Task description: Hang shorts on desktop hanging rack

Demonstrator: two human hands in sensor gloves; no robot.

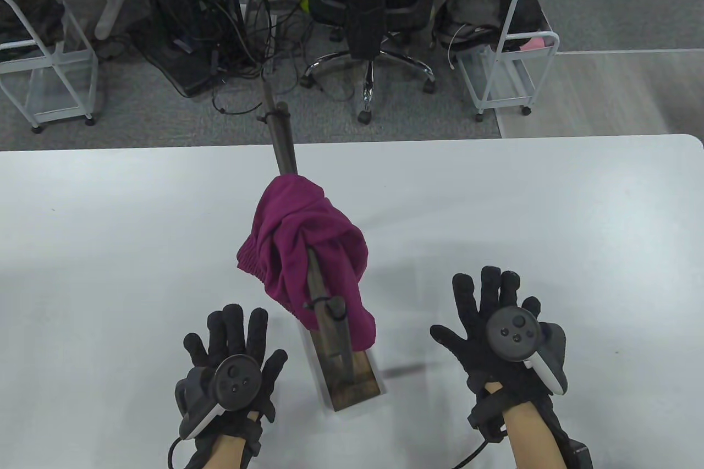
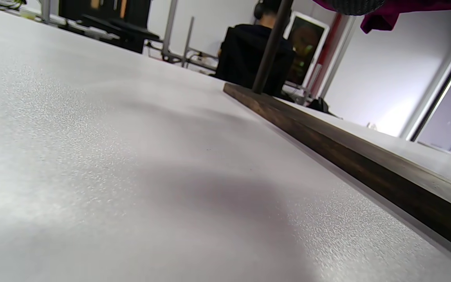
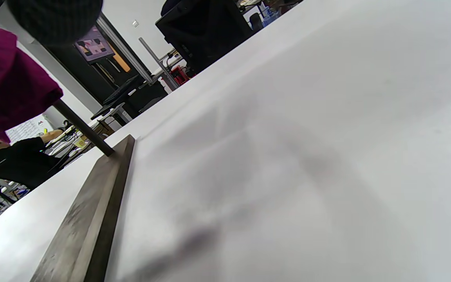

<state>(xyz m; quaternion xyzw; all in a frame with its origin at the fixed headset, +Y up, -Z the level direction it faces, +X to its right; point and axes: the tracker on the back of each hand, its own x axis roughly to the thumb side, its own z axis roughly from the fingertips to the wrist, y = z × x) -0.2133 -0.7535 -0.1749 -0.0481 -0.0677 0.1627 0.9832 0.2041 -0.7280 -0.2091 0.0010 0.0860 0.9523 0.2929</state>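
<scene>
Magenta shorts [image 1: 308,249] hang draped over the top bar of the dark wooden rack [image 1: 286,139], which stands on a long wooden base [image 1: 357,381] in the middle of the white table [image 1: 110,249]. My left hand [image 1: 236,342] hovers left of the base's near end, fingers spread, holding nothing. My right hand [image 1: 489,309] hovers right of the rack, fingers spread, holding nothing. The shorts show at the top of the left wrist view [image 2: 386,13] and at the upper left of the right wrist view [image 3: 2,86]. The base runs through both wrist views [image 2: 347,152] [image 3: 92,211].
Beyond the table's far edge are an office chair [image 1: 368,7], white wire carts [image 1: 506,62] [image 1: 44,67] and a computer tower with cables [image 1: 187,12]. A rack post [image 2: 268,51] rises from the base's far end.
</scene>
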